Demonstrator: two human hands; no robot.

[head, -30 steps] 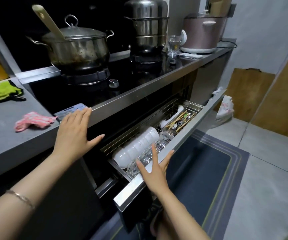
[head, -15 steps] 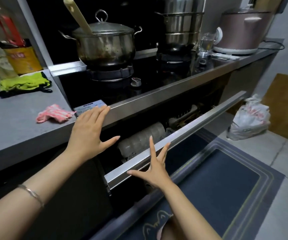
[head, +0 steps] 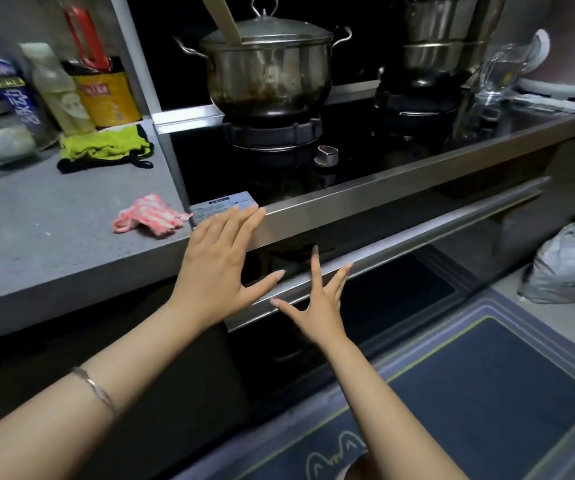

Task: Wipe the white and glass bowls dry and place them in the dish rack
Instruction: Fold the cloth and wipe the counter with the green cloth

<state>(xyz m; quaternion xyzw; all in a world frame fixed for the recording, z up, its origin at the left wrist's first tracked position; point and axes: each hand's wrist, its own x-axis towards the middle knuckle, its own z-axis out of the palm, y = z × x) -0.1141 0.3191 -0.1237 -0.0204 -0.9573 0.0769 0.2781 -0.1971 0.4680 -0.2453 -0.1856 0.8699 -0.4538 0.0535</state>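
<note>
Bowls are hidden from my camera: the rack drawer (head: 417, 242) under the hob is almost shut, with only a dark slit above its steel front. My right hand (head: 317, 306) is released, fingers spread and straight, the tips against that front. My left hand (head: 217, 268) is also released and flat, its fingertips on the steel bench edge just beside a pale sticker (head: 223, 207) whose small print I cannot read. On the grey bench (head: 54, 244) lie a pink cloth (head: 147, 218) and a green cloth (head: 106, 145). Behind them stand a yellow tin (head: 106, 98) with red writing and a bottle (head: 9, 95) with white characters on blue, both too blurred to read. A lidded pot (head: 268, 74) sits on the burner.
</note>
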